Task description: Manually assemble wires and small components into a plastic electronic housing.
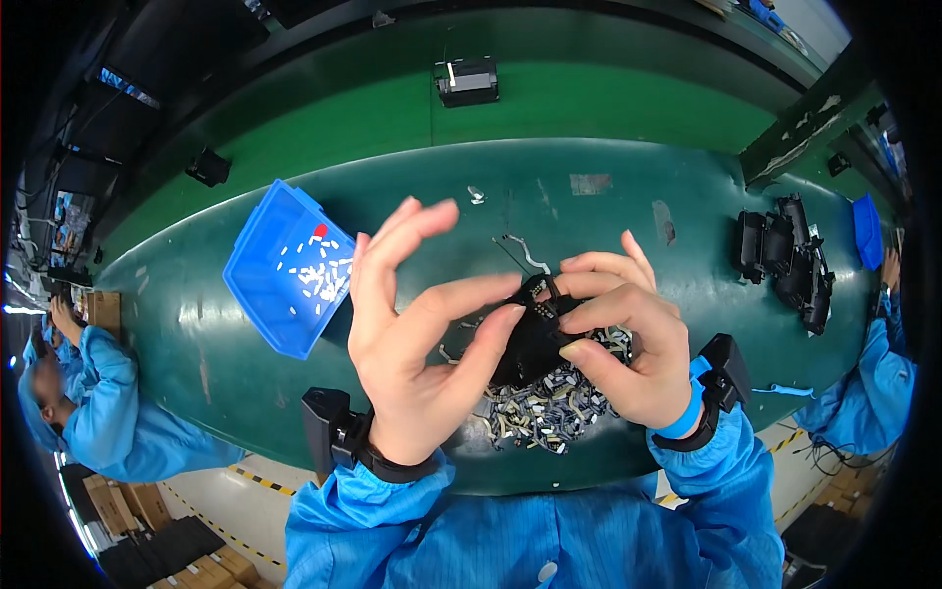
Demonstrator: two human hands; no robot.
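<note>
- Desk (245, 334): a dark green, smooth, faintly scuffed surface that curves in the wide lens; behind it runs a brighter green belt (608, 108) carrying a small black box (467, 80).
- Room: dim at the far side; a floor with yellow-and-black striped tape and brown cartons (147, 510) shows at the lower left.
- Blue bin (257, 294): hard plastic, rectangular, tilted on the desk to the left of the hands; it holds scattered small white pieces and one red piece.
- Pile of small parts (549, 407): a loose heap of grey-white flat ribbon strips on the desk, directly beneath the hands.
- Black part (530, 344): a matte, angular plastic piece held above the pile, between both hands.
- Left hand (412, 324): thumb and lower fingers touch the left edge of the black part; the upper fingers are spread free. A black band sits on the wrist.
- Right hand (628, 334): its grip is closed on the black part, thumb below and fingers curled over it.
- Black housings (785, 260): a cluster of similar dark parts at the desk's right end, well apart from the hands.
- Co-workers in blue smocks sit at the left edge (98, 402) and the right edge (883, 363).
</note>
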